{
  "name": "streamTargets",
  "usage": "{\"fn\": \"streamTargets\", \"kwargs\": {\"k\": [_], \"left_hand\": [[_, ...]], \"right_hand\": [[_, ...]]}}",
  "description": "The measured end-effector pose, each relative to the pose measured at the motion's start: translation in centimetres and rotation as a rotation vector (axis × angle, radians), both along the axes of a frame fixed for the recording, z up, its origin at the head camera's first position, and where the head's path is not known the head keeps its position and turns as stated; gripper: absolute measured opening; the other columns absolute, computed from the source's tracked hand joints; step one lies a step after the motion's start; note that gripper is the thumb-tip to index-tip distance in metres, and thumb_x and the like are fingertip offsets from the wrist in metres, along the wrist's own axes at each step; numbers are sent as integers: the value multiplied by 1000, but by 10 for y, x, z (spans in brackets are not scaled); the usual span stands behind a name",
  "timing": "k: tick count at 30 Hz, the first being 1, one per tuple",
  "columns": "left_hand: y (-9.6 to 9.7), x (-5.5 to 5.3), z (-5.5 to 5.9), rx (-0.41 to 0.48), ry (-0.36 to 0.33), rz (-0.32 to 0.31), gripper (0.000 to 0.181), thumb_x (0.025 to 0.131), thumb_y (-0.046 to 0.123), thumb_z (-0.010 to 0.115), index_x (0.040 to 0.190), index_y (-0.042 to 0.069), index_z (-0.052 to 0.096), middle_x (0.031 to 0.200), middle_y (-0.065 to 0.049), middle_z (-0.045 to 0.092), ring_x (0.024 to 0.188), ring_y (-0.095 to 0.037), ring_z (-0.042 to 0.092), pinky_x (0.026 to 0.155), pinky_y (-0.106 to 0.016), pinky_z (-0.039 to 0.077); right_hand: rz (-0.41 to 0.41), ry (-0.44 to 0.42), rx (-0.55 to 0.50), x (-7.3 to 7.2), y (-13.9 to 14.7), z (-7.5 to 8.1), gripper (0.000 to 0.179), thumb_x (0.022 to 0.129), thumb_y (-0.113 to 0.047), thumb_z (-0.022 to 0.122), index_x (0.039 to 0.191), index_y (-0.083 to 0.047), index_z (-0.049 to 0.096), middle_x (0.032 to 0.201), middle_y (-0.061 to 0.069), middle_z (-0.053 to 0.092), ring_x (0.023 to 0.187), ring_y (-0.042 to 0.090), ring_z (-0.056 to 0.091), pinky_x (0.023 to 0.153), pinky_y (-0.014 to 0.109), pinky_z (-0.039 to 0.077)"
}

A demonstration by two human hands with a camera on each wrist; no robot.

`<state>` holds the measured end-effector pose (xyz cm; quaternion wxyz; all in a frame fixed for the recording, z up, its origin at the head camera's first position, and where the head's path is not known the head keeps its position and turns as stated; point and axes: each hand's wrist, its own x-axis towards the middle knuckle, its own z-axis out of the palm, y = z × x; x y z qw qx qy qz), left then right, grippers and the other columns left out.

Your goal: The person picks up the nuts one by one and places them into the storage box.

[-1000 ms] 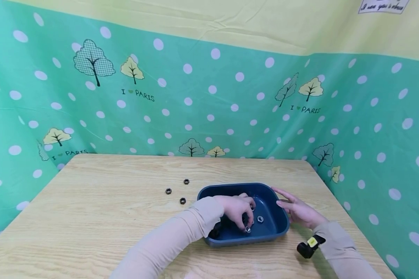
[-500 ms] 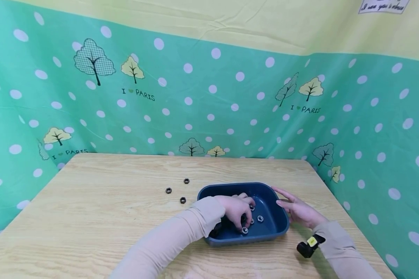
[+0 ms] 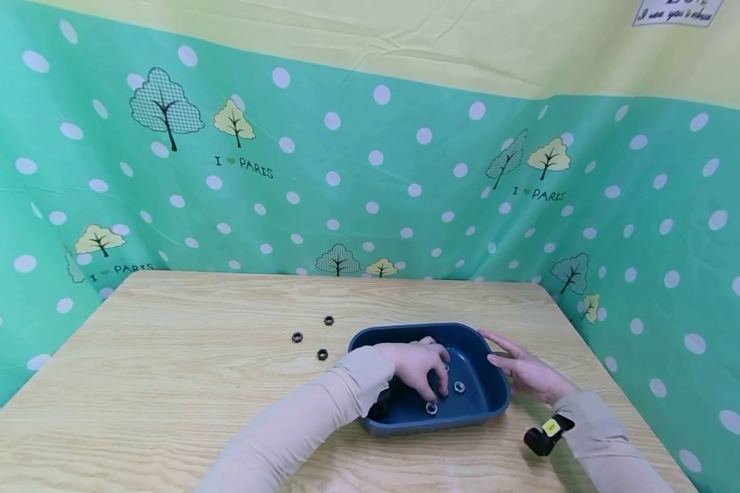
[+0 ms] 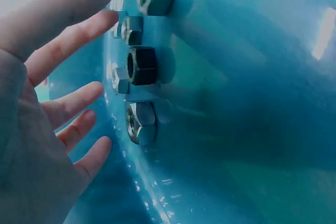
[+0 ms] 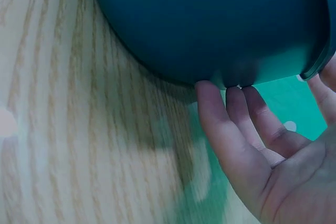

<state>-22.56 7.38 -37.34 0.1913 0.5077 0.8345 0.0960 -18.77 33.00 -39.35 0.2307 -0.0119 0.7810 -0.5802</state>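
Observation:
My left hand [image 3: 416,368] reaches into a dark blue rectangular bin [image 3: 496,404], fingers spread and holding nothing. Close to its thumb on the bin floor lies a silver hex nut [image 3: 431,409]; another silver nut [image 3: 459,387] lies to the right. The left wrist view has several nuts beyond the fingertips, including a black nut [image 4: 142,66] among silver ones. Others may be hidden under the hand. My right hand [image 3: 530,375] rests against the bin's right end, thumb at the rim. In the right wrist view, its fingertips [image 5: 207,90] touch the outer wall.
Left of the bin, three dark hex nuts [image 3: 323,355] lie apart on the wood-grain table [image 3: 191,356]. A green and yellow printed cloth [image 3: 370,178] hangs behind the table and along its sides.
My left thumb and fingers have spread and lifted off the silver nut by the thumb. That nut sits slightly farther left. The right hand and bin have stayed put.

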Motion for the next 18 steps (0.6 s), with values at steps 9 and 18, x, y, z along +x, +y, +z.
{"fn": "streamTargets", "kwargs": {"k": [9,18], "left_hand": [[1,-10,-6,78,-12,14,15,85,32,69,98,26,73,134,0,51,126,-16,34,103,-23,33],[0,-15,-3,159,-70,37,15,89,29,65,101,22,71,120,5,60,118,-10,46,101,-20,37]], "right_hand": [[-25,2,10,2,-2,-2,66,98,-30,49,152,-20,13,153,29,13,127,41,42,92,52,48],[-31,11,10,4,-2,-2,67,98,-31,50,152,-19,13,152,30,14,127,42,42,91,54,48]]}}
